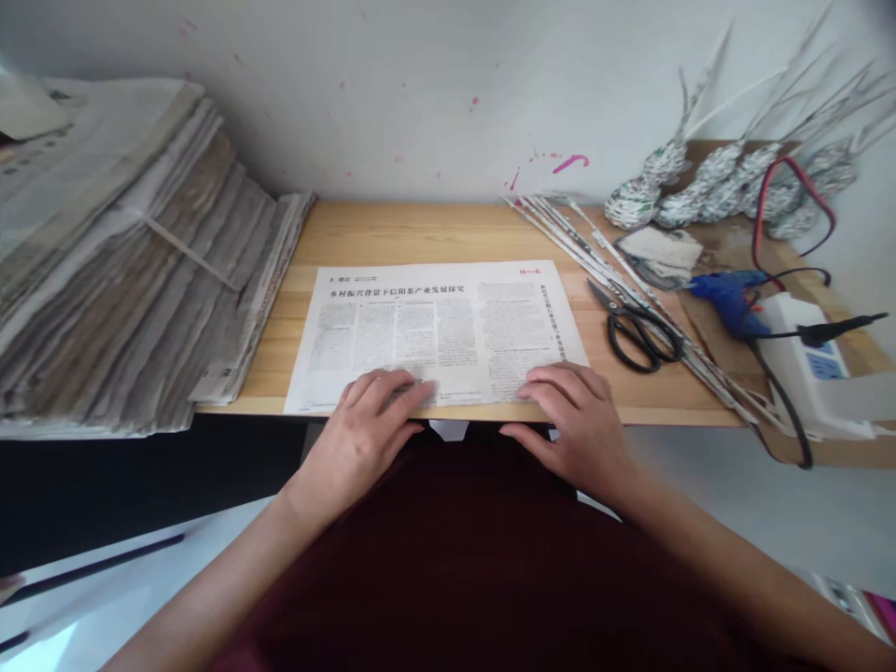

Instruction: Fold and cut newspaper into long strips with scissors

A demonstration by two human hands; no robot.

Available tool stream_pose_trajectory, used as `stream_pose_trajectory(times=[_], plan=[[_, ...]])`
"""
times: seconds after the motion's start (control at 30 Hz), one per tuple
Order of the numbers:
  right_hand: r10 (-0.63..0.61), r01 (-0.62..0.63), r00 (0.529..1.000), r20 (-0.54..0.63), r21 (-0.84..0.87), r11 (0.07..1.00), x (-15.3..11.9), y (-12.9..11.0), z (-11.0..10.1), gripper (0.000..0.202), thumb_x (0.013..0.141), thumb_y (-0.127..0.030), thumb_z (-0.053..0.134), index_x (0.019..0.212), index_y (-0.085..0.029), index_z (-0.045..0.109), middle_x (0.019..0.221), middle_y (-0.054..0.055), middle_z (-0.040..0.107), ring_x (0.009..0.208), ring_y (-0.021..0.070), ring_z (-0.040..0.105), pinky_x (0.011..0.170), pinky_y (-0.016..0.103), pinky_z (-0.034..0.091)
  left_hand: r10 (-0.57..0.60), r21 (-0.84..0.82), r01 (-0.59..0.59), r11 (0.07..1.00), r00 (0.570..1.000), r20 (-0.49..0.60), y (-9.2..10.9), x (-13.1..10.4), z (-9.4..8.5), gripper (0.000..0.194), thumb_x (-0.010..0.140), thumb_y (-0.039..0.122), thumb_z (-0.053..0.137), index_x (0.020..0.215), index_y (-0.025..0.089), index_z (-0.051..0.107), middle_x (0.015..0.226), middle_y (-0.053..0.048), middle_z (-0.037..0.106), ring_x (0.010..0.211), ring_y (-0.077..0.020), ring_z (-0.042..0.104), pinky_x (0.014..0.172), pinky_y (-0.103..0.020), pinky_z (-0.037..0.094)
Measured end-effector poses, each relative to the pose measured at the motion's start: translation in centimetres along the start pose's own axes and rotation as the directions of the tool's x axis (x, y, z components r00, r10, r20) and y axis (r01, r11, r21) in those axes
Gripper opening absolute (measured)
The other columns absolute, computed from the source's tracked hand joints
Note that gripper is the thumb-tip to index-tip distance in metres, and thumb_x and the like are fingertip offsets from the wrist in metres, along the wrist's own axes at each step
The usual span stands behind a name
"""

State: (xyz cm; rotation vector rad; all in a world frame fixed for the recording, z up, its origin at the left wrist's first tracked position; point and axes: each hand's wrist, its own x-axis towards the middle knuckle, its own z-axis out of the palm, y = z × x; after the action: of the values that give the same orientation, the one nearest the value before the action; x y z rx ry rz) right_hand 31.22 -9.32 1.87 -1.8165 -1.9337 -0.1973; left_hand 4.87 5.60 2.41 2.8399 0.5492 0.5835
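A sheet of newspaper [458, 341], printed in columns under a bold headline, lies flat on the wooden table close to its front edge. My left hand [371, 420] rests on the lower edge of the sheet, left of the middle, fingers slightly bent and apart. On the right part of that same edge lie the fingers of my right hand [570, 411], while its thumb hangs below the table edge, away from the fingers. Neither hand lifts the paper. Beyond my right hand are black-handled scissors [640, 338], lying over thin rolled paper sticks [602, 261].
A tall tied stack of newspapers [140, 261] stands at the left of the wooden table [413, 229]. To the right are a blue glue gun [732, 301], a white box-shaped device [805, 355], a folded cloth [662, 252] and several woven paper pieces [707, 187]. A wall closes off the back.
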Motion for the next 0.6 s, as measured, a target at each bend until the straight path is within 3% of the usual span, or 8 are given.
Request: stream_pose_trajectory(times=[0.2,0.47,0.6], plan=[[0.04,-0.039,0.999,0.025,-0.063,0.997,-0.2,-0.1,-0.2,0.053,0.088,-0.049,0.073,0.127,-0.017,0.057,0.118,0.015,0.068,0.105,0.0332,0.059,0.089,0.047,0.044,0.022,0.002,-0.022,1.0,0.999,-0.049,0.0,0.3,0.4,0.041,0.091,0.016,0.067,0.131,0.018,0.061,0.116,-0.012,0.063,0.104,-0.0253,0.056,0.092,-0.045,0.056],[0.031,-0.031,0.999,0.012,0.016,0.999,-0.5,-0.5,-0.5,0.02,0.089,-0.035,0.073,0.1,-0.023,0.061,0.109,0.008,0.07,0.104,0.0285,0.06,0.089,0.042,0.043,0.057,-0.075,-0.066,0.995,0.992,-0.116,0.3,-0.4,0.0,0.031,0.091,0.011,0.067,0.12,0.02,0.066,0.098,-0.006,0.066,0.091,-0.0191,0.059,0.082,-0.037,0.057],[0.012,-0.011,0.998,0.06,-0.017,1.0,-0.7,-0.7,-0.7,0.03,0.091,-0.028,0.069,0.119,-0.02,0.062,0.114,0.009,0.07,0.102,0.0278,0.059,0.088,0.042,0.043,0.079,-0.094,-0.092,0.991,0.987,-0.137,0.1,-1.1,-0.1,0.03,0.091,0.006,0.064,0.117,0.022,0.067,0.099,-0.004,0.064,0.091,-0.0173,0.06,0.08,-0.034,0.057]])
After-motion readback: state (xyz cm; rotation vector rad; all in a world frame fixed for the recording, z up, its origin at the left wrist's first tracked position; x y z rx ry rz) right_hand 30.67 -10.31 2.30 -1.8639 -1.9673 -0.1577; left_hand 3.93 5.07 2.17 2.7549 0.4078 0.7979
